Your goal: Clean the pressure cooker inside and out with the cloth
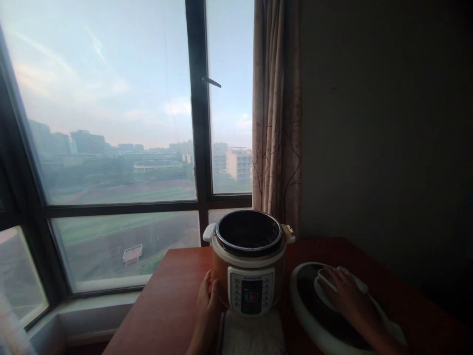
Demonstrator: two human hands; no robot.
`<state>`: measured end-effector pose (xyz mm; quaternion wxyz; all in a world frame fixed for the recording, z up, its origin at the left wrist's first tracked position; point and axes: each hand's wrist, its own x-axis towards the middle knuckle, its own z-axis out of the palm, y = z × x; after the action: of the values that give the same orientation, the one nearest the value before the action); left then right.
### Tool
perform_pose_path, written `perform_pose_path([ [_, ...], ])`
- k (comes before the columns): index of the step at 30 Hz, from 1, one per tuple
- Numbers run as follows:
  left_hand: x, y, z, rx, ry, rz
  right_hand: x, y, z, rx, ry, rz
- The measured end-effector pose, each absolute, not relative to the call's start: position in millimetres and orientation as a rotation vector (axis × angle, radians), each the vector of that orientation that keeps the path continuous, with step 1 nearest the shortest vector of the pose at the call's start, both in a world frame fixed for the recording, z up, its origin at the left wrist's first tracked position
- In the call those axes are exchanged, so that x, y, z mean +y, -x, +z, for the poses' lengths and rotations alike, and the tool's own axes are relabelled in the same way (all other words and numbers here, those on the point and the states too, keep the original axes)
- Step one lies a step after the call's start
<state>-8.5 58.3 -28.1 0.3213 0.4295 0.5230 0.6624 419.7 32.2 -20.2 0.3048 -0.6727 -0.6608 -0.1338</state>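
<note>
An electric pressure cooker (219, 268) with an orange-brown body and white trim stands upright on the table. It has no lid on, and its dark inner pot (247, 235) shows inside. Its front panel (252, 297) faces me with a dark display and buttons. Along the cooker's lower left side rests my left hand (209, 298), fingers stretched and holding nothing. To the right, the white-rimmed dark lid (305, 288) lies on the table. My right hand (342, 291) is over the lid's white handle with its fingers curled on it; the palm side is hidden.
The reddish-brown table (155, 305) has its left edge beside a low window sill (99, 308). A pale flat object (253, 335) lies just in front of the cooker. Behind are a window frame (199, 148), a curtain (275, 113) and a dark wall (380, 123).
</note>
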Motion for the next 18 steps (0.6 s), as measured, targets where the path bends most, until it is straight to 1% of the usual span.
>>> perform_pose_path([
  [6, 54.9, 12.7, -35.2, 1.241, -1.162, 1.729, 44.2, -431.0, -27.1, -1.687, 1.686, -0.264],
  [10, 54.6, 21.4, -40.7, 1.169, -1.186, 1.659, 42.6, -442.1, -12.6, -1.55, 1.658, -0.086],
  [14, 60.3, 22.1, -42.3, 1.119, -1.124, 1.665, 35.8, -456.3, 29.2, -1.247, 1.631, 0.135],
  [16, 67.7, 22.9, -33.3, 1.117, -0.997, 1.698, 32.0, -460.6, 58.4, -1.118, 1.62, 0.145],
  [18, 78.8, 26.5, -13.4, 1.143, -0.883, 1.717, 28.3, -459.4, 90.3, -1.077, 1.617, 0.099],
])
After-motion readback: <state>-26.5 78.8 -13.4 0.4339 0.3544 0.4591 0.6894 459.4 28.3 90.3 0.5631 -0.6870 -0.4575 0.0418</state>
